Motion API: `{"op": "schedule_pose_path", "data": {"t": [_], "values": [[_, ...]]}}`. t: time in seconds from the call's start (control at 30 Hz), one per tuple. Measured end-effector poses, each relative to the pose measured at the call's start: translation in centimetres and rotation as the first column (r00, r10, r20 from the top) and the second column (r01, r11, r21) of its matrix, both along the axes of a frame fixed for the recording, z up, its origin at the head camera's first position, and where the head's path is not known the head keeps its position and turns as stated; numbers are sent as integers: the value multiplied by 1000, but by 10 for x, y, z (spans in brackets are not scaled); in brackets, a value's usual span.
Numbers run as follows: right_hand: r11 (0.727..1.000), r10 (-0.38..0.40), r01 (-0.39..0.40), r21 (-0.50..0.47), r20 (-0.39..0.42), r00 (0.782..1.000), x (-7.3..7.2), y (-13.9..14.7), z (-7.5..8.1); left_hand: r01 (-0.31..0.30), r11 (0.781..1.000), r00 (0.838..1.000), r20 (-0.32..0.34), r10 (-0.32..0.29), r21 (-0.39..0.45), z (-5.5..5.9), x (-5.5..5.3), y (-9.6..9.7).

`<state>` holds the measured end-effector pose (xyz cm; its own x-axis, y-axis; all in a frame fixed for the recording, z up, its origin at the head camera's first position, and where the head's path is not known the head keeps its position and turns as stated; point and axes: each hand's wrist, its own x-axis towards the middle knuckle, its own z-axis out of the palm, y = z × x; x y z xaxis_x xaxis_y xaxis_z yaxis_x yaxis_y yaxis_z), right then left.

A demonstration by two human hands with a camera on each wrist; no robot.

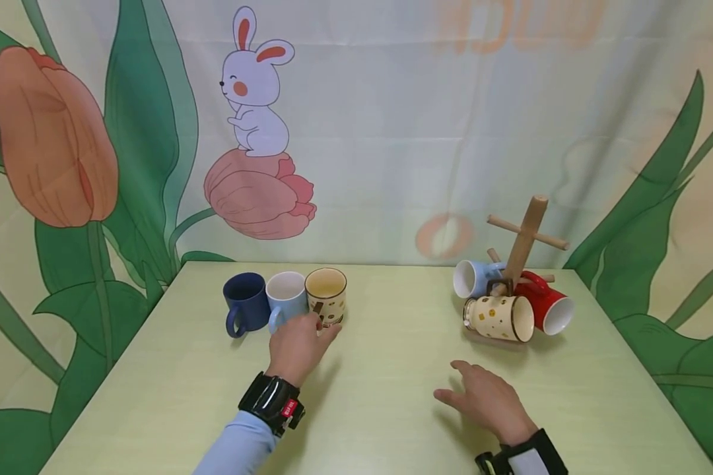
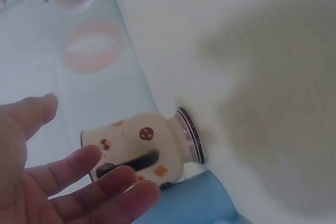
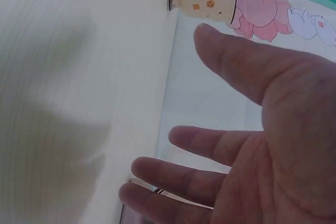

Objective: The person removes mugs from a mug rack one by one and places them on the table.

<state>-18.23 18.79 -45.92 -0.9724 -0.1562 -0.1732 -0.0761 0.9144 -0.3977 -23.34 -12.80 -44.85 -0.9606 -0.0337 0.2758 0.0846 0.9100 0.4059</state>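
Observation:
My left hand reaches over the front of a cream mug with brown and orange markings. In the left wrist view its loosely spread fingers lie beside or in front of the mug's dark handle; whether they touch it I cannot tell. Left of that mug stand a light blue mug and a dark blue mug, all three upright in a row. My right hand hovers above the table with thumb and fingers apart, holding nothing, in front of the mug rack.
A wooden mug rack stands at the back right of the pale table. On its lower pegs hang a cream patterned mug, a red mug and a light blue mug. A printed curtain rises behind the table.

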Motion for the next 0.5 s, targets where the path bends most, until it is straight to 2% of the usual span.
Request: {"op": "schedule_pose_path", "data": {"t": [0.13,0.27,0.37,0.5], "values": [[998,-61,61,-19,3,998,-6,6,-1,51,996,996,84,-44,-77,3,2,8],[990,-130,129,-61,-11,991,-10,14,-2,92,987,980,188,-66,-135,7,3,16],[982,-167,163,-93,-39,985,-11,20,-2,119,983,968,238,-84,-140,9,4,21],[973,-203,193,-130,-67,977,-13,27,-4,150,979,956,274,-107,-139,10,6,27]]}}
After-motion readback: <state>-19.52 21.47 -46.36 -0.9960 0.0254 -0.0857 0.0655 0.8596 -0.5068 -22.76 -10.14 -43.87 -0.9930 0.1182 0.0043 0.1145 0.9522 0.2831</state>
